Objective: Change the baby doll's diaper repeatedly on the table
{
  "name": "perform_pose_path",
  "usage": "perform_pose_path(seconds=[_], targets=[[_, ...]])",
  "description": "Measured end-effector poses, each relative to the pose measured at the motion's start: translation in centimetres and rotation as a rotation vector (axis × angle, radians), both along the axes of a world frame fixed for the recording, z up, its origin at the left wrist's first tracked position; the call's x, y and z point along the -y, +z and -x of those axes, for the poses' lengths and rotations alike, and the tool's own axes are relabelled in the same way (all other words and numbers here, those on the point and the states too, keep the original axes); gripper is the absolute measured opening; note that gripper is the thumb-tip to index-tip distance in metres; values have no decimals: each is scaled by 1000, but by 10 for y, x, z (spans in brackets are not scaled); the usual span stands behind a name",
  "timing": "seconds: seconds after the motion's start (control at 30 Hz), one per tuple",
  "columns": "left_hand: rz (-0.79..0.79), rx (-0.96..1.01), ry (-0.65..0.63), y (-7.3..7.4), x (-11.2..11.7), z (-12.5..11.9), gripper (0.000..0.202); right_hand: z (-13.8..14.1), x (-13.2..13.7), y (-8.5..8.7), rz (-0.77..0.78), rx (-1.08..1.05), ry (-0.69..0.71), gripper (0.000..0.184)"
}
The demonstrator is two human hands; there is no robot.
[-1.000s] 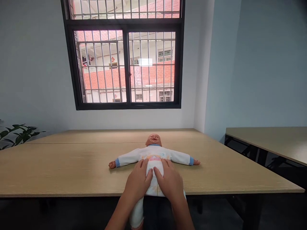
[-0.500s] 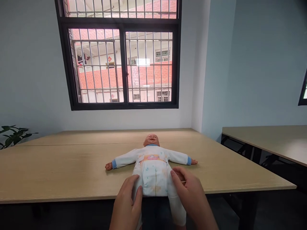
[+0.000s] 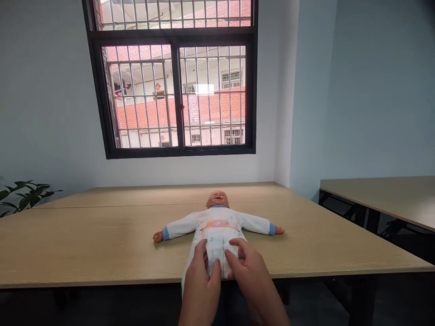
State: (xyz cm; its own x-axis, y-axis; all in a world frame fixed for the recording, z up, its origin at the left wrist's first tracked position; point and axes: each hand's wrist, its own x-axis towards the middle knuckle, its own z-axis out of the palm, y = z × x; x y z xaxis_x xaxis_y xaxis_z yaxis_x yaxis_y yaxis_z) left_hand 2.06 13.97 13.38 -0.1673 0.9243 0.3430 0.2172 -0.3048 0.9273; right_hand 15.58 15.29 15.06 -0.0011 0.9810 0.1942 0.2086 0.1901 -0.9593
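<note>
1. Flat on its back lies a plastic baby doll in a white printed romper with blue cuffs (image 3: 217, 226), on a long light wooden table (image 3: 84, 244); its head points toward the far wall and both arms are spread wide to either side.
2. Down at the near edge of the table, the doll's lower body meets both hands, and the romper's legs hang over the edge between the person's forearms.
3. On the doll's lower trunk, the left hand (image 3: 200, 278) rests with its fingers spread and the thumb laid over the middle of the cloth; it presses rather than grips.
4. Just beside it, the right hand (image 3: 249, 269) lies on the other side of the trunk, fingers loosely curled onto the fabric, the forefinger pointing inward toward the left thumb. Whether it pinches any cloth cannot be told.
5. Both hands nearly touch each other over the doll's middle, well short of its chest band and head.
6. Behind the table is a black-framed barred window (image 3: 176, 90); a green leafy plant (image 3: 23, 197) shows at the left, and a second wooden table (image 3: 384, 197) stands at the right.
</note>
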Motion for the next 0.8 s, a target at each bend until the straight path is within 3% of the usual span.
perform_pose_path(seconds=[0.13,0.3,0.5,0.67,0.8], targets=[[6,128,-46,3,-3,-3,58,1,1,1,30,-116,-31,51],[55,257,-121,13,-6,-1,64,9,9,12,-28,-114,-156,52],[96,445,-253,24,-11,0,70,29,5,10,75,-370,82,52],[52,332,-161,19,-13,1,63,18,4,7,33,-367,29,41],[51,265,-136,23,-15,1,66,13,6,8,-30,-311,-75,50]])
